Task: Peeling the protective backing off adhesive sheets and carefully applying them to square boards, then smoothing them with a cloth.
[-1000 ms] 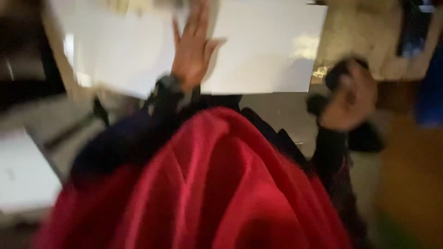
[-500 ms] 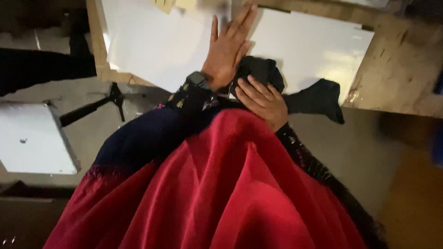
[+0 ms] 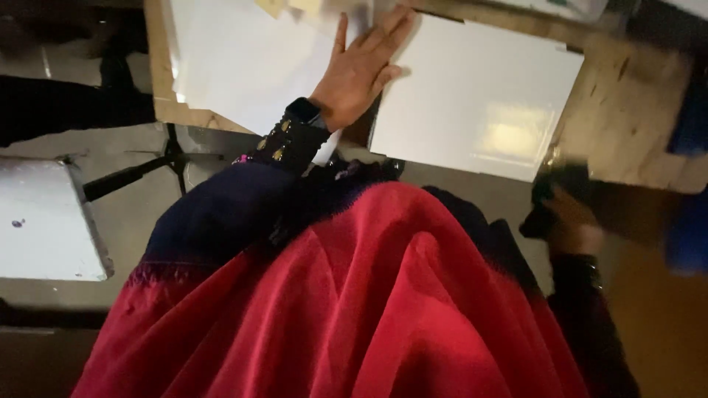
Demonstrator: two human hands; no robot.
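White glossy sheets — flat, overlapping — under the spread left hand.

Dim overall; glare glows on the white sheet at upper right, the right edge smears with motion blur, corners fall dark.

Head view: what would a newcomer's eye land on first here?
The red cloth fills the lower middle of the frame, draped over the person's front. Above it, the left hand lies flat, fingers spread, on white sheets spread on a wooden table at the top. At the right edge, blurred, the right hand grips something dark by the table's edge; what it is cannot be told.
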